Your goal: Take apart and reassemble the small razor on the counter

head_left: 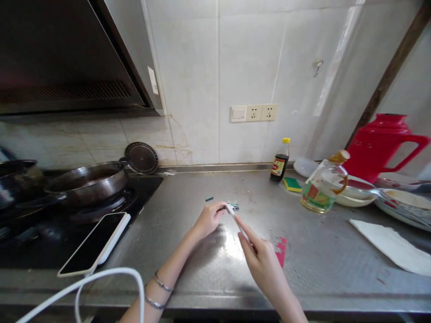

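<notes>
My right hand (261,251) grips a slim white stick-like tool (239,224) that slants up and left; its exact kind does not show. At its far tip, the fingers of my left hand (210,220) are pinched together, and what they hold, if anything, is too small to name. Just beyond the tip lie small dark green pieces (235,207) on the steel counter (188,273). One short dark green piece (209,198) lies apart, farther back and left. Beside my right hand is a torn pink-red slip (281,251), partly hidden behind it.
On the left, a phone (96,244) with a white cable overlaps the stove edge near a steel pan (89,184). At right stand a soy sauce bottle (280,161), a sponge (292,184), a glass oil jug (319,190), dishes, a red thermos (377,143) and white paper (392,246).
</notes>
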{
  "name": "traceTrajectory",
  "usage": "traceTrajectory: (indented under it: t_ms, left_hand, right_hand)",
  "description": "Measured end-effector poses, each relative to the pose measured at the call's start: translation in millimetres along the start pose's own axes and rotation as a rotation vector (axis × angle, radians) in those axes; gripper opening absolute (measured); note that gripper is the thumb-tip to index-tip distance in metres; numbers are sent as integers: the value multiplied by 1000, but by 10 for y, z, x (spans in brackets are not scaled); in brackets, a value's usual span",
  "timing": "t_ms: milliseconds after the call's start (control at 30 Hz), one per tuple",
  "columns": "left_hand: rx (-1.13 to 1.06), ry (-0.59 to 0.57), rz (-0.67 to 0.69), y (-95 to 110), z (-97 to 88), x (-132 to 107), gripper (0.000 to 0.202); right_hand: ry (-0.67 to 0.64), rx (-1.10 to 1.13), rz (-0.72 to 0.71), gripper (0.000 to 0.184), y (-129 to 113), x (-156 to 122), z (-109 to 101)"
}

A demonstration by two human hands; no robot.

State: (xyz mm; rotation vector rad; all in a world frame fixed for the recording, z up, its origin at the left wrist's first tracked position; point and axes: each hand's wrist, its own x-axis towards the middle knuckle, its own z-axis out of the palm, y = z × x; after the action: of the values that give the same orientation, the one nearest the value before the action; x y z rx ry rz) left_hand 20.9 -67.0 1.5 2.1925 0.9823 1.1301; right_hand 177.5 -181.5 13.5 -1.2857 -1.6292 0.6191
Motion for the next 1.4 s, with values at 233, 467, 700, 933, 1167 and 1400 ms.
traceTrajectory:
  t_ms: [233, 467, 700, 933, 1167, 1400]
  left_hand:
    - [-28, 17, -41, -25, 4, -4, 20]
    - [-430, -50, -458, -5, 5, 29, 19]
    - [-738, -55, -663, 63, -27, 52, 25]
    - [-862, -31, -758, 4, -22, 49, 17]
    - [-914, -52, -836, 41, -24, 48, 12]
    - [-928, -83, -862, 30, -6, 40, 10]
  right_hand:
    - [-46, -1, -34, 45, -6, 20, 30]
    - [-20, -53, -104, 47, 21, 375, -140]
    - [-72, -163, -256, 33, 369, 1141, -267]
    - [-159, -208, -429, 29, 715, 1491, -134]
    - [-187, -281, -436, 31, 848, 1477, -91]
    - [-94, -427, -424, 30, 895, 1481, -92]
